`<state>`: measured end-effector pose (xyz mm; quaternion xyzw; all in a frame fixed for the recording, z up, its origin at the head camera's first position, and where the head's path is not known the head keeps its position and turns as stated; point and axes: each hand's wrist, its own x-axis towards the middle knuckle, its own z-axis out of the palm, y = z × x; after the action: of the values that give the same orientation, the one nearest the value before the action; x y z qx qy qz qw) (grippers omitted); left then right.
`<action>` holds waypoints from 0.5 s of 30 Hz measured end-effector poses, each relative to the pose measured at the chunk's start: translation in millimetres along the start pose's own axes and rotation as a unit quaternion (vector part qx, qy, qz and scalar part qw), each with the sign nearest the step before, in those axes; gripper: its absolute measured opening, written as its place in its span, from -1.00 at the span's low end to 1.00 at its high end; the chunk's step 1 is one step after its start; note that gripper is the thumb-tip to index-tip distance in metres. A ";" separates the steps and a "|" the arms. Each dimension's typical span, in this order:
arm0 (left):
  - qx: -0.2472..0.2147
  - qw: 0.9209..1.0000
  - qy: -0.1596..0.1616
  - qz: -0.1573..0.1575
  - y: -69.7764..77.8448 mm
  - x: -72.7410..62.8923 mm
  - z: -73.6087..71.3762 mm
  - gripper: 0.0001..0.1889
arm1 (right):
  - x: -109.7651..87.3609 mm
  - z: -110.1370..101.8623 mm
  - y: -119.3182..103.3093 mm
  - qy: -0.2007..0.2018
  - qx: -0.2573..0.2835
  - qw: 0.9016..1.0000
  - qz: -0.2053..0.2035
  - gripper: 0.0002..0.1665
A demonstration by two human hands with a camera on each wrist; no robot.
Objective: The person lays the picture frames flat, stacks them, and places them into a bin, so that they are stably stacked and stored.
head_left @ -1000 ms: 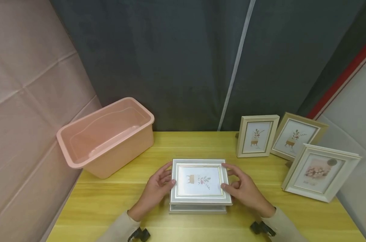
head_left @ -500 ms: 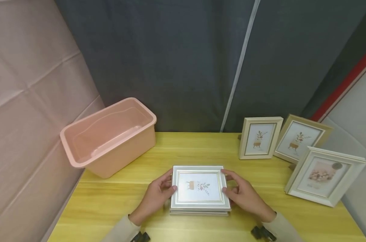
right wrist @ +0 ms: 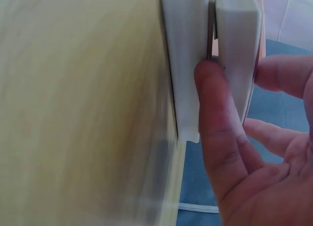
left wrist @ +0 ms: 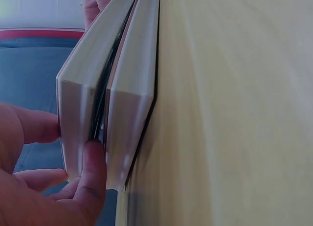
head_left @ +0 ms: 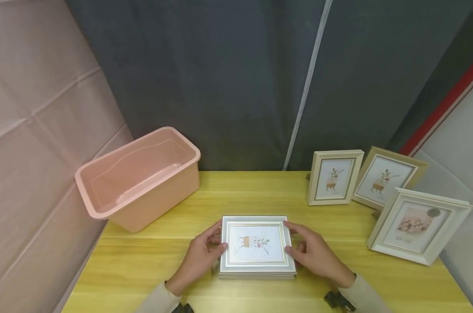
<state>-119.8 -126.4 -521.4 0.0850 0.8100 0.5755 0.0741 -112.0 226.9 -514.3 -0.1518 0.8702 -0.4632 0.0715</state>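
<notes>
A white picture frame (head_left: 256,243) with a plant print lies face up, near the front of the table. Directly beneath it is another white frame (left wrist: 128,89), flat on the tabletop. My left hand (head_left: 199,255) grips the upper frame's left side, thumb on its face. At the opposite side my right hand (head_left: 317,254) pinches it between thumb and fingers. In both wrist views a narrow gap separates the two frames, and a finger of each hand reaches into it. The lower frame's front is hidden.
A pink plastic tub (head_left: 154,191) stands at the back left. At the right stand a small cream frame (head_left: 312,178), a tan frame (head_left: 416,174) behind it, and a larger white frame (head_left: 429,245). A dark curtain (head_left: 220,87) hangs behind the yellow wooden table (head_left: 150,269).
Both hands have lowered the upper frame toward the one beneath it, and the gap between them has narrowed. In the last half second little has moved.
</notes>
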 end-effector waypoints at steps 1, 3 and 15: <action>0.004 1.000 0.002 0.001 0.0 -0.2 0.1 -0.26 | 0.0 -0.2 -0.1 0.000 -0.006 1.000 -0.004 -0.15; 0.014 1.000 0.006 0.008 -0.6 -0.6 0.2 -0.27 | 0.3 -0.4 0.3 0.000 -0.016 1.000 -0.012 -0.15; 0.041 0.999 0.008 -0.008 -0.1 1.1 0.0 -0.29 | 2.7 -2.3 6.2 -0.004 -0.027 0.999 -0.047 -0.17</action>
<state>-120.8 -126.2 -521.6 0.0765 0.8340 0.5421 0.0689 -116.4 231.1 -518.1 -0.1961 0.8739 -0.4422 0.0491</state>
